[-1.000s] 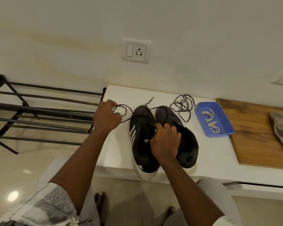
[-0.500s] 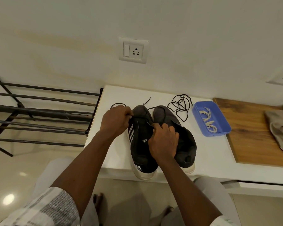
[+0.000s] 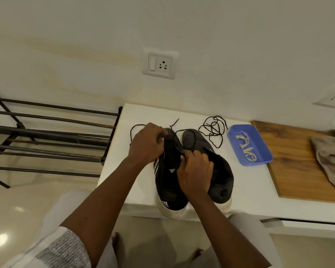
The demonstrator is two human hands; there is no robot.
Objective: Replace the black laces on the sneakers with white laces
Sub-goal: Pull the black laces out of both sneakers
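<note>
One black lace (image 3: 174, 122) between left hand (image 3: 146, 145) and right hand (image 3: 194, 171) fingers (image 3: 196, 154), atop sneaker (image 3: 169, 180).

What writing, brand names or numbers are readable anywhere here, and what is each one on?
"adidas", upside down from this view, under a three-bar logo on the tongue of the striped sneaker.
A second three-bar logo at that sneaker's heel: lettering too blurred to read.
Nothing readable on the wall socket or the blue tray.
</note>
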